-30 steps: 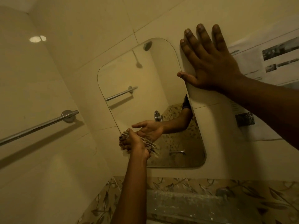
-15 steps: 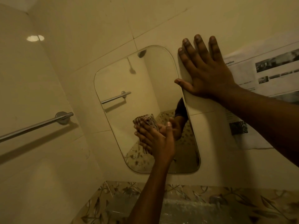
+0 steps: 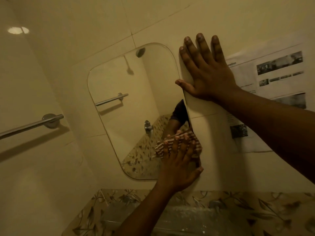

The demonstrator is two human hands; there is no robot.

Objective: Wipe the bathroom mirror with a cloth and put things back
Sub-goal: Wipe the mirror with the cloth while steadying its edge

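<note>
Against mirror (image 3: 136,108), left hand (image 3: 179,169) pressing cloth (image 3: 160,149)

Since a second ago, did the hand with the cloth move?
Yes. The left hand slid the cloth across the mirror from its lower left edge to its lower right edge, below the right hand.

Single head cam, tilted, close to the tiled wall (image 3: 51,74). Faces the mirror (image 3: 129,116) slightly from its left; both forearms enter from bottom and right. No second view.
</note>
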